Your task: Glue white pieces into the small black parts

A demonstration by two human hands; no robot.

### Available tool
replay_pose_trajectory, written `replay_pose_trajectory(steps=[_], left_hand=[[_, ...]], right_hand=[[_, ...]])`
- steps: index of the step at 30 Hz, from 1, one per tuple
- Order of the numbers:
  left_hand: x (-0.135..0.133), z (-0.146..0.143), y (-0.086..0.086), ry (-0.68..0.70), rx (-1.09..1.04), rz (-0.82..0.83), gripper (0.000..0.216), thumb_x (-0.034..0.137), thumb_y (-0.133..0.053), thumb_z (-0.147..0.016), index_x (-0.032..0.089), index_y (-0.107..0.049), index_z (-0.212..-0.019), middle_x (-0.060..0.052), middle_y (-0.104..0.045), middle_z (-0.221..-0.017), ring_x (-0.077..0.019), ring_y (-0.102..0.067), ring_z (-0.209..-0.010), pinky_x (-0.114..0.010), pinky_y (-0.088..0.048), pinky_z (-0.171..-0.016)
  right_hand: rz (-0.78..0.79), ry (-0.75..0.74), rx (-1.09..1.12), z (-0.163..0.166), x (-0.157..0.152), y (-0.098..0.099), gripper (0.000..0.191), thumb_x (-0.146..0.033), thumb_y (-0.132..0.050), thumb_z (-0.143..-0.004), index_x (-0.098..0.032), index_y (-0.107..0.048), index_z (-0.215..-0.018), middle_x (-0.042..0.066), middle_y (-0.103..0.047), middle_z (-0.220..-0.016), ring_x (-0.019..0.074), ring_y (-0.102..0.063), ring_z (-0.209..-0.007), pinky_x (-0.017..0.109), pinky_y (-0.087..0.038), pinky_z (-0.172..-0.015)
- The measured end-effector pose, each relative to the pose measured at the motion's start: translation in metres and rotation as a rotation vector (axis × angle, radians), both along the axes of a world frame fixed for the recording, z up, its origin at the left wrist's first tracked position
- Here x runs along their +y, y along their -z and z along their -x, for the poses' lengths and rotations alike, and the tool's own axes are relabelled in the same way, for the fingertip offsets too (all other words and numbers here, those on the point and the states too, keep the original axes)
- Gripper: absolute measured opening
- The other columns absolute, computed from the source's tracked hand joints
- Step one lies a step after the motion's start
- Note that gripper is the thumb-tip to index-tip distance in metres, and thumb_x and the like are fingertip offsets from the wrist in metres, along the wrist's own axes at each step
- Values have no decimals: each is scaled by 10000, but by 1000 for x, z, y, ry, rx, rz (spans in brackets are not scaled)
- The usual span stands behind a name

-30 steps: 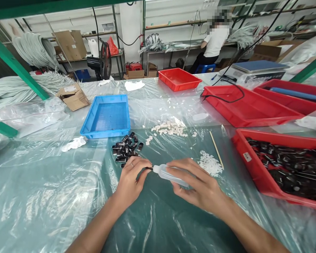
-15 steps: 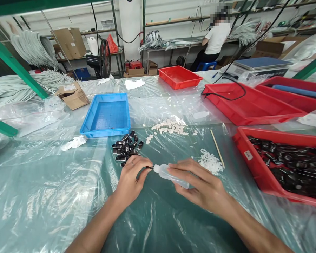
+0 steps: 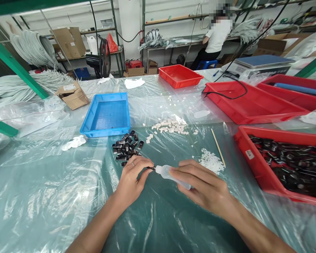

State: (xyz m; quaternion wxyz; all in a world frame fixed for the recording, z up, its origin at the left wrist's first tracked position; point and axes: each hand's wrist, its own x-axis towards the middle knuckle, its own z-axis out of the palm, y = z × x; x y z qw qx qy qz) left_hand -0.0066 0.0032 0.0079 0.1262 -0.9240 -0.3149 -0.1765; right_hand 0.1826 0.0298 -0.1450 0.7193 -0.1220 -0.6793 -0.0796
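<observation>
My left hand (image 3: 136, 175) pinches a small black piece (image 3: 150, 168), mostly hidden by the fingers. Wrapped around a translucent squeeze bottle (image 3: 166, 172) is my right hand (image 3: 204, 181). The bottle lies tilted, its nozzle pointing left at the black piece; whether they touch I cannot tell. Just beyond my left hand is a pile of small black parts with shiny metal edges (image 3: 126, 147). Small cream-white blocks (image 3: 171, 126) lie scattered farther back. A heap of tiny white pieces (image 3: 211, 161) sits behind my right hand, with a thin wooden stick (image 3: 218, 147) beside it.
A blue tray (image 3: 84, 133) stands at back left. On the right, a red bin (image 3: 255, 172) holds many dark parts, with more red trays (image 3: 252, 117) behind. Crumpled white tissue (image 3: 74, 143) lies left. A person (image 3: 219, 37) sits at the far bench.
The bottle and my right hand have shifted very slightly to the right. My left hand keeps its pinch almost in the same place.
</observation>
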Motion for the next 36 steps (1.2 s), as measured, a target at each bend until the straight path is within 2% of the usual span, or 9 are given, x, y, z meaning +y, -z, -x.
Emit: replay_pose_trajectory(steps=[8, 14, 20, 24, 28, 32, 34, 36], left_hand=[[1, 2, 0, -7, -1, 14, 251, 81, -551, -910, 234, -536, -1108, -14, -624, -1043, -162, -544, -1008, -324, -467, -845], [0, 1, 0, 3, 0, 13, 262, 73, -552, -904, 231, -543, -1113, -20, -625, -1036, -167, -541, -1006, -326, -468, -845], [0, 1, 0, 5, -4, 16, 255, 69, -549, -906, 225, -539, -1108, -21, -623, -1037, -164, -535, -1013, -322, -462, -845], [0, 1, 1, 13, 2, 16, 247, 62, -549, -904, 215, -543, -1098, -23, -623, -1037, -165, -533, -1005, -327, -459, -849], [0, 0, 3, 11, 9, 20, 237, 65, -543, -912, 216, -539, -1094, -14, -621, -1033, -148, -532, -1009, -302, -464, -853], [0, 1, 4, 14, 12, 27, 237, 65, -541, -913, 220, -542, -1091, -15, -622, -1032, -151, -533, -1006, -305, -464, -853], [1, 1, 3, 13, 8, 35, 236, 69, -541, -913, 221, -544, -1094, -20, -624, -1028, -160, -538, -997, -315, -465, -844], [1, 2, 2, 3, -8, 42, 235, 73, -542, -912, 219, -545, -1097, -27, -627, -1032, -169, -543, -1000, -328, -462, -842]], right_hand=[[-5, 3, -20, -1, -1, -4, 632, 39, -596, -772, -143, -469, -1363, 132, -584, -1041, 229, -514, -1003, 440, -516, -845], [52, 12, -40, -5, -1, -11, 678, 12, -627, -749, -200, -455, -1371, 145, -567, -1100, 252, -513, -960, 439, -473, -744], [20, 21, -53, -5, 0, -7, 704, 36, -637, -729, -161, -454, -1379, 142, -563, -1035, 252, -488, -953, 452, -466, -784], [31, -5, -70, -4, -5, -5, 625, 72, -590, -739, -132, -463, -1316, 143, -533, -949, 241, -453, -922, 431, -451, -764], [46, 10, -58, -3, -9, -5, 479, 30, -585, -779, -126, -488, -1222, 121, -526, -914, 221, -467, -874, 397, -439, -699], [59, -1, -66, -4, -10, -8, 460, 17, -570, -802, -156, -486, -1220, 113, -546, -913, 219, -479, -870, 385, -435, -716], [131, -59, -38, -8, -7, -10, 426, -18, -559, -835, -202, -504, -1214, 100, -564, -952, 204, -511, -887, 360, -458, -731], [291, -163, 21, -12, -1, -10, 337, -99, -555, -881, -248, -527, -1182, 77, -580, -1044, 179, -555, -935, 316, -490, -742]])
